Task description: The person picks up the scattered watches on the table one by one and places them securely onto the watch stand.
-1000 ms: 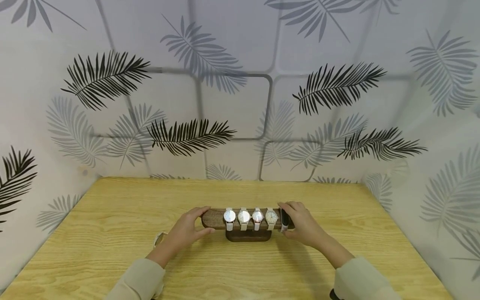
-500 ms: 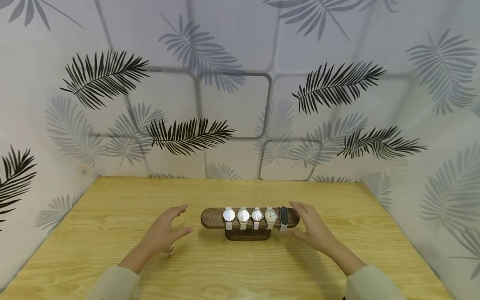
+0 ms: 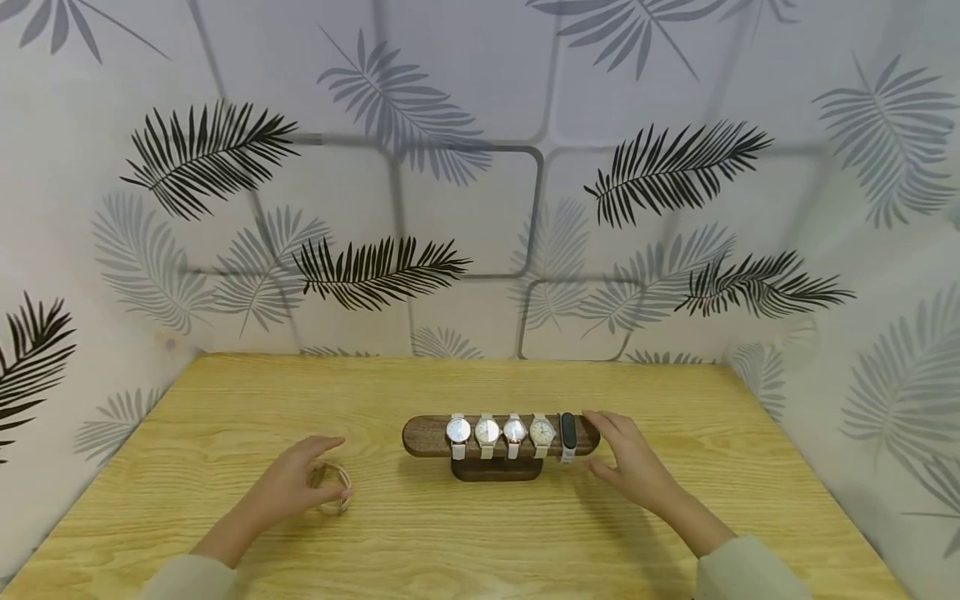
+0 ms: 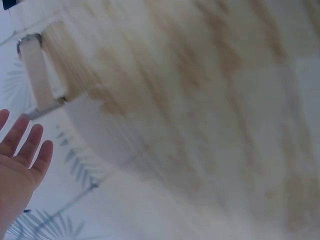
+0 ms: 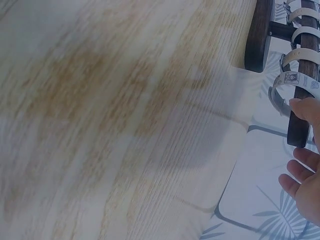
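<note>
A dark wooden watch stand [image 3: 426, 437] holds several light-strapped watches [image 3: 487, 432] side by side. A fitness band [image 3: 568, 432] with a black face sits at their right. My right hand [image 3: 632, 463] holds the stand's right end between thumb and fingers; in the right wrist view the thumb [image 5: 304, 108] lies against the bar. To the left, a loose watch [image 3: 347, 477] stands on its side, its pale strap closed in a loop. My left hand [image 3: 288, 482] is beside it, fingers spread; in the left wrist view the fingers [image 4: 31, 140] are apart from the watch [image 4: 37, 75].
The light wood-grain table [image 3: 480, 542] carries the stand near its middle. Leaf-patterned covering [image 3: 480, 200] rises behind the table and along both sides.
My left hand has let go of the stand's left end and moved left and down to the loose watch. My right hand loosened, shifted slightly right, and stays at the stand's right end.
</note>
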Demonstrator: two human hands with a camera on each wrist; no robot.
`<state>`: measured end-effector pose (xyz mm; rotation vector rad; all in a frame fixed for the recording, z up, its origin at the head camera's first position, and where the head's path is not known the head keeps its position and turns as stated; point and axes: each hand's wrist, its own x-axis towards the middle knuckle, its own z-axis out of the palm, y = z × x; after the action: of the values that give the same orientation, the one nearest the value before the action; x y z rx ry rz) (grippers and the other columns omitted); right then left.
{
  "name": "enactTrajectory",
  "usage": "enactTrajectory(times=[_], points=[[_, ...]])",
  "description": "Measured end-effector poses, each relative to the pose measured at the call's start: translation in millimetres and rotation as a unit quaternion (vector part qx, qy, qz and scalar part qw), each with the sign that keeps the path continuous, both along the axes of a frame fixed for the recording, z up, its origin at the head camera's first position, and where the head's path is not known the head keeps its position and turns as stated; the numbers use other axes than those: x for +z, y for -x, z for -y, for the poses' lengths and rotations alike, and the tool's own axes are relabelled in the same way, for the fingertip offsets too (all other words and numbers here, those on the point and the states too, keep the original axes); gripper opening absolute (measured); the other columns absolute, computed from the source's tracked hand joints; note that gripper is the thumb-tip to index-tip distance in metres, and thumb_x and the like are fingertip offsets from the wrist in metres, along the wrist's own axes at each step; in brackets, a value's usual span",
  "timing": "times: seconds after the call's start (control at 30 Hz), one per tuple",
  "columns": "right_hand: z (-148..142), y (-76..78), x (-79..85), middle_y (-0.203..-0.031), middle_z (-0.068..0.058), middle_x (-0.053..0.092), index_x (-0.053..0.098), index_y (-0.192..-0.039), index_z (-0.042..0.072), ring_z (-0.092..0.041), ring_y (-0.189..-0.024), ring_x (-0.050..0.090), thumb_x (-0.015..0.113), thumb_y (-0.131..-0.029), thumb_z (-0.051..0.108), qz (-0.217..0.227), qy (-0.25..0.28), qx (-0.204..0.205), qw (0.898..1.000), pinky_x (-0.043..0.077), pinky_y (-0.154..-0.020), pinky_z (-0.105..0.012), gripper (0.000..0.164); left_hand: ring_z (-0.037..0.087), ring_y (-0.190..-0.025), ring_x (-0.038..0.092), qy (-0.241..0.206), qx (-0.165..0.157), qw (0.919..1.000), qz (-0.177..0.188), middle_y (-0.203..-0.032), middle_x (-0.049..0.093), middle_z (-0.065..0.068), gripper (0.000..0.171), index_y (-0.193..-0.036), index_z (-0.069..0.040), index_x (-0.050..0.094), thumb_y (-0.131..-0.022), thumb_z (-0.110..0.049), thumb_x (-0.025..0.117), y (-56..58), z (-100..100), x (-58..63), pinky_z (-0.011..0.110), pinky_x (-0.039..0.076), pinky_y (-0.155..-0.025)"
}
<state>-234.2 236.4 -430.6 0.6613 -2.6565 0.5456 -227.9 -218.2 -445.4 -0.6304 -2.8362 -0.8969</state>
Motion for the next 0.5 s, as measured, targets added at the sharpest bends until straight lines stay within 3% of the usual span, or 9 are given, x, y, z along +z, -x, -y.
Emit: enactTrajectory(times=[0.27, 0.5], points=[[1.4, -3.4, -0.1, -0.118, -0.018, 0.053, 0.046, -0.129, -0.001, -0.035, -0.110, 0.047, 0.073, -0.074, 0.008, 0.013, 0.001, -0.005, 1.000, 0.045, -0.089, -0.050, 0.061, 0.042, -0.112, 0.048, -0.067, -0.016, 0.9930, 0.095, -0.127, 0.050, 0.024, 0.069, -0.129, 0.003, 0.044, -0.076, -0.033, 0.071, 2.5, 26.0, -8.1, 0.055, 0.044, -0.089], [2.2, -3.8, -0.7, -0.117, -0.018, 0.053, 0.046, -0.129, -0.001, -0.035, -0.109, 0.047, 0.073, -0.073, 0.006, 0.012, 0.006, -0.003, 1.000, 0.045, -0.089, -0.051, 0.062, 0.043, -0.112, 0.048, -0.074, -0.071, 0.9883, 0.113, -0.126, 0.050, 0.026, 0.063, -0.127, 0.008, 0.044, -0.082, -0.030, 0.065, 5.6, 36.2, -10.6, 0.053, 0.044, -0.090]])
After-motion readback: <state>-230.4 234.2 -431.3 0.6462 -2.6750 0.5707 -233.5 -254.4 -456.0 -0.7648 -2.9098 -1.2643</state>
